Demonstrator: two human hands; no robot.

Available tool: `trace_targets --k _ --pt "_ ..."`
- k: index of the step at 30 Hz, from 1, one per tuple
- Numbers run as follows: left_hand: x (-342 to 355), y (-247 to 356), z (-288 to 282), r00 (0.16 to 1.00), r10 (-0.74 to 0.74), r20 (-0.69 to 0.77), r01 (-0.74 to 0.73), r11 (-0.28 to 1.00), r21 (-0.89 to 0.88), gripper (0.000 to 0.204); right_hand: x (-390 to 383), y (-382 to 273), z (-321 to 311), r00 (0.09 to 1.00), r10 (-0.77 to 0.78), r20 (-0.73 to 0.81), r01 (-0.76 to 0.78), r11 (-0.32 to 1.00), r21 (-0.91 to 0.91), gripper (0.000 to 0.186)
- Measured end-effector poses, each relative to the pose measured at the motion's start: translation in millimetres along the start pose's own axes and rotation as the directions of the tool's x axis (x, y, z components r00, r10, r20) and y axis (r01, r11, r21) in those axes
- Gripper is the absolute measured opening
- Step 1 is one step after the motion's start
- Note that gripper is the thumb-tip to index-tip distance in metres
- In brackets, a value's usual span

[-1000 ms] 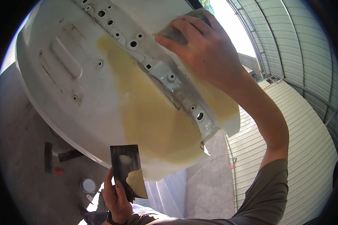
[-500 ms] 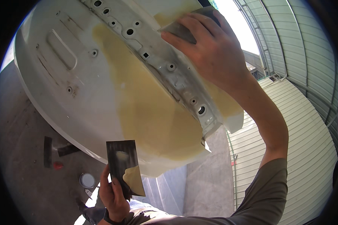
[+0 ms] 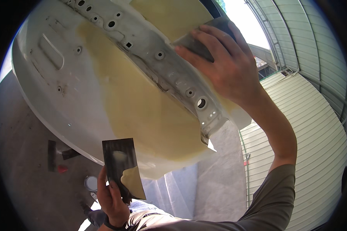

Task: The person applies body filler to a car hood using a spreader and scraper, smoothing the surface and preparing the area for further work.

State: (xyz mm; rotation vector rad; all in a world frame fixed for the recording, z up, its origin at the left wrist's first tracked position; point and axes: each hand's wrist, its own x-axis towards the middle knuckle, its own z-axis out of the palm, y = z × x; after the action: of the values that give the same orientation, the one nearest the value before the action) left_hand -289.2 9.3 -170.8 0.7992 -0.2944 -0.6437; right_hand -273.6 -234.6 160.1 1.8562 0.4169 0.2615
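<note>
My right hand [image 3: 231, 65] grips a flat grey spreader [image 3: 194, 46], held against the upper right strip of a large white metal body panel [image 3: 54, 92]. Just above and left of the spreader is smooth pale-yellow filler [image 3: 167, 13]; a broader yellow coat [image 3: 142, 119] covers the panel's middle, beside a grey flange with several holes [image 3: 158, 69]. My left hand [image 3: 112, 198] holds an upright dark rectangular plate [image 3: 119, 154] with a blob of yellow filler [image 3: 132, 181] on it, below the panel's lower edge.
On the grey floor [image 3: 31, 134] at the left lie dark flat pieces [image 3: 51, 154], a small red object [image 3: 62, 168] and an open round tin [image 3: 91, 182]. At the right are a pale ribbed surface [image 3: 312, 146] and a corrugated metal wall with framing [image 3: 304, 38].
My right hand has moved right and slightly down with the spreader, and more yellow filler shows on the upper strip. My left hand with the plate sits a little higher and further left.
</note>
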Motion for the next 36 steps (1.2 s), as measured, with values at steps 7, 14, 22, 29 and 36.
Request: trace_targets --k 7,14,22,29,36 --pt "-3.5 15.7 2.7 0.992 -0.089 0.084 0.098 0.989 -0.111 0.046 -35.3 -7.2 -8.1 0.998 0.035 0.044 -0.035 0.999 -0.007 0.039" --pt "-10.6 20.4 24.0 1.0 -0.011 0.014 0.01 0.996 0.092 0.047 -83.6 -11.2 -17.4 0.994 0.092 0.054 -0.093 0.996 0.015 0.04" --pt "-7.3 42.9 34.4 0.98 0.156 0.119 -0.17 0.979 0.115 0.05 -115.4 -23.3 -57.6 0.983 0.139 0.117 -0.15 0.985 0.09 0.038" --pt "-3.5 51.1 86.6 0.933 0.247 0.262 -0.289 0.948 0.133 0.049 -164.1 -73.1 -105.0 0.965 0.258 -0.037 -0.169 0.728 0.664 0.04" --pt "-6.7 56.9 126.8 0.89 0.308 0.338 -0.335 0.942 0.025 0.054 -164.3 -68.9 -102.9 0.97 0.235 -0.053 -0.087 0.549 0.831 0.033"
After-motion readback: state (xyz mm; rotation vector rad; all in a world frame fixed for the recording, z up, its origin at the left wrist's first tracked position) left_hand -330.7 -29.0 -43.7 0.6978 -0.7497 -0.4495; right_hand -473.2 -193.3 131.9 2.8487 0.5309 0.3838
